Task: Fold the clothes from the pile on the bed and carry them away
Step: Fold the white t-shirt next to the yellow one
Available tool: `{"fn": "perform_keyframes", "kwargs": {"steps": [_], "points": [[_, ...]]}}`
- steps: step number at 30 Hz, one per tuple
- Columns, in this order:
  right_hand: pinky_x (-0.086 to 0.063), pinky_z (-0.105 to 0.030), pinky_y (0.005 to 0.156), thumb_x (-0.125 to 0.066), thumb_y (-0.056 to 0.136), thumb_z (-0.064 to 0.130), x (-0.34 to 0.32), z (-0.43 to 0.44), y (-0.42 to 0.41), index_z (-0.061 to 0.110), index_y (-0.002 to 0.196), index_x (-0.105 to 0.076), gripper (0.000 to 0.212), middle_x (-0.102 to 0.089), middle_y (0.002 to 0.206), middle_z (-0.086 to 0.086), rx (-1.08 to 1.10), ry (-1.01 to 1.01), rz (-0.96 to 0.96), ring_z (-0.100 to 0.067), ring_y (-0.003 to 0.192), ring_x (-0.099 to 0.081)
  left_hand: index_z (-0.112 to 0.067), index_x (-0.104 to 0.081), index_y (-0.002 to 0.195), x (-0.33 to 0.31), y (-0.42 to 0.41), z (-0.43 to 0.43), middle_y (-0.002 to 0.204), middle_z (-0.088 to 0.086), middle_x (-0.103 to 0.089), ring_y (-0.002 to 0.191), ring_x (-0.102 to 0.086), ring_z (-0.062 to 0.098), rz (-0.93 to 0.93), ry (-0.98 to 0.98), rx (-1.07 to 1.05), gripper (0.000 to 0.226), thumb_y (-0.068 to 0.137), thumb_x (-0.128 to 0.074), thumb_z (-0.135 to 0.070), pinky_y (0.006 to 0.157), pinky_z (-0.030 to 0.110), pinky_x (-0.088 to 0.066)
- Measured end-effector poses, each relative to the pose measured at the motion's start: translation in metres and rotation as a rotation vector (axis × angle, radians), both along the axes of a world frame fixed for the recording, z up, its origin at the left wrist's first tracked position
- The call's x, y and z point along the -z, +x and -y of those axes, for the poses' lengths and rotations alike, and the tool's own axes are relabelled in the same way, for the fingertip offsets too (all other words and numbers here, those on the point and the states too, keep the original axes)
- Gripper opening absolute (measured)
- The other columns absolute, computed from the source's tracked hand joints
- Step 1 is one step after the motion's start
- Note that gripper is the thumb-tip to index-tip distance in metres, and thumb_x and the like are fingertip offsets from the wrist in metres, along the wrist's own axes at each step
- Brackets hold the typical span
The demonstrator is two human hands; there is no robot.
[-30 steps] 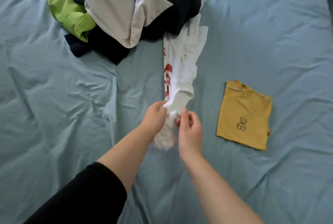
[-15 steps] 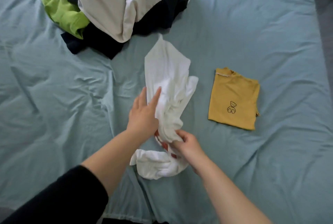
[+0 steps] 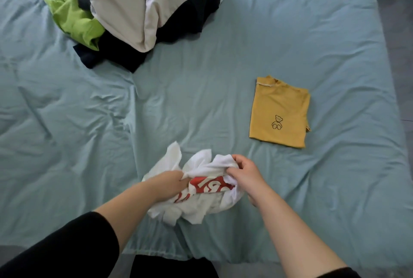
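Head view shows a job that is, by my reading, only just begun. Starting at the left, the pile [image 3: 145, 9] sits at the far side of the bed [image 3: 55, 121], with a green top [image 3: 73, 20] crumpled at its left edge, a dark garment [image 3: 111, 56] underneath and a bulky cream-and-navy piece [image 3: 125, 16] heaped on top, none of it folded; how many items are bundled there I cannot tell.

Nearer the person, close to the bed's front edge and well apart from the pile, lies the white shirt [image 3: 201, 206] with red lettering, bunched in a loose lump rather than spread flat; the left hand [image 3: 169, 185] has its grip closed on the cloth at the lump's left side, fingers buried in the folds; the right hand [image 3: 245, 175] has its grip closed on a gathered edge at the upper right, fingers curled round it. This shirt looks to be the piece in work, and it needs opening out and smoothing before any fold can be made.

To the right, apart from both hands, a yellow shirt [image 3: 279, 110] with a small bear drawing lies folded into a neat rectangle on the sheet; it is the one finished item in sight, and it is not yet carried off. Left to do, as I judge it: fold the white shirt, work through the whole pile, then take everything away from the bed.
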State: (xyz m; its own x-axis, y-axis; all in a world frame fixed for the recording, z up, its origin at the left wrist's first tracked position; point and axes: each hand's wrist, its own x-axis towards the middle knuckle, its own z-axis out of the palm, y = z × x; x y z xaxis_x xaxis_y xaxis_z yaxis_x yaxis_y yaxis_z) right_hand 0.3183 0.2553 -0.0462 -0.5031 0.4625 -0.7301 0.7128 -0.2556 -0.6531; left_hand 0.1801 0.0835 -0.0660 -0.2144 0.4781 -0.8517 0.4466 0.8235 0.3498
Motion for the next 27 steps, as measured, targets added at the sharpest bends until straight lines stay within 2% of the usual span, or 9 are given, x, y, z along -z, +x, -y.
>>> {"fn": "perform_keyframes", "kwargs": {"steps": [3,5,7,9,13,16,20,24,27], "points": [[-0.051,-0.013,0.063,-0.044,0.08,-0.002,-0.01,0.001,-0.005,0.024,0.083,-0.072,0.039,-0.071,0.078,0.012,-0.104,-0.05,-0.02,-0.003,0.074,-0.063,-0.035,-0.052,0.114,-0.007,0.01,0.015,0.116,-0.01,-0.061,0.1,-0.055,0.013,0.049,0.046,-0.173,0.041,0.085,-0.051,-0.063,0.081,0.027,-0.038],[-0.054,-0.017,0.075,-0.043,0.082,-0.004,-0.015,0.003,-0.007,0.024,0.09,-0.074,0.043,-0.074,0.088,0.008,-0.194,-0.069,-0.043,-0.005,0.082,-0.066,-0.043,-0.054,0.121,-0.022,0.009,0.007,0.115,-0.02,-0.059,0.108,-0.055,0.006,0.199,0.139,-0.456,0.057,0.072,-0.059,-0.071,0.083,0.023,-0.038],[-0.055,-0.024,0.08,-0.043,0.081,-0.009,-0.022,0.005,-0.011,0.025,0.091,-0.075,0.047,-0.075,0.092,0.002,-0.286,-0.106,-0.082,-0.009,0.085,-0.068,-0.042,-0.063,0.117,-0.033,0.006,-0.007,0.114,-0.022,-0.065,0.114,-0.055,0.002,0.421,0.234,-0.72,0.052,0.076,-0.057,-0.072,0.087,0.022,-0.038],[-0.054,-0.02,0.073,-0.045,0.077,-0.011,-0.028,0.006,-0.014,0.027,0.08,-0.074,0.047,-0.073,0.081,0.007,-0.326,-0.104,-0.142,-0.006,0.077,-0.066,-0.033,-0.069,0.109,-0.039,0.0,-0.017,0.108,-0.016,-0.07,0.109,-0.06,0.004,0.484,0.253,-0.77,0.045,0.083,-0.055,-0.068,0.093,0.026,-0.041],[-0.048,-0.014,0.062,-0.057,0.072,-0.002,-0.033,0.007,-0.017,0.032,0.093,-0.06,0.04,-0.059,0.09,0.011,-0.313,0.091,-0.224,-0.005,0.073,-0.055,-0.006,-0.068,0.083,-0.045,-0.009,-0.025,0.073,-0.002,-0.06,0.073,-0.055,0.013,0.224,0.308,-0.718,0.043,0.086,-0.066,-0.049,0.074,0.029,-0.042],[-0.044,-0.01,0.064,-0.068,0.072,0.014,-0.03,0.005,-0.019,0.044,0.109,-0.054,0.05,-0.054,0.103,0.011,-0.443,0.137,-0.158,-0.006,0.077,-0.055,-0.01,-0.069,0.082,-0.056,-0.018,-0.028,0.069,-0.001,-0.055,0.067,-0.049,0.012,0.113,0.475,-0.768,0.034,0.09,-0.064,-0.043,0.067,0.027,-0.039],[-0.038,-0.008,0.054,-0.079,0.067,0.043,-0.024,-0.006,-0.028,0.045,0.074,-0.06,0.02,-0.064,0.072,0.027,-0.646,0.116,-0.029,0.009,0.066,-0.058,-0.021,-0.069,0.076,-0.069,-0.037,-0.028,0.059,-0.013,-0.055,0.055,-0.048,-0.001,-0.078,0.599,-0.789,0.022,0.09,-0.065,-0.038,0.054,0.013,-0.038],[-0.046,-0.029,0.066,-0.079,0.063,0.043,-0.014,-0.019,-0.037,0.031,0.081,-0.063,0.027,-0.066,0.077,0.013,-0.75,0.174,0.11,-0.011,0.078,-0.063,-0.02,-0.069,0.076,-0.075,-0.066,-0.015,0.061,-0.012,-0.056,0.058,-0.048,0.001,-0.24,0.664,-0.797,0.022,0.091,-0.063,-0.036,0.057,0.016,-0.038],[-0.042,-0.025,0.059,-0.082,0.065,0.044,-0.015,-0.029,-0.047,0.023,0.083,-0.065,0.032,-0.065,0.076,0.01,-0.718,0.191,0.153,-0.008,0.07,-0.059,-0.019,-0.065,0.071,-0.077,-0.093,0.0,0.056,-0.013,-0.05,0.057,-0.044,0.006,-0.314,0.678,-0.897,0.028,0.091,-0.062,-0.038,0.055,0.02,-0.036]]}}
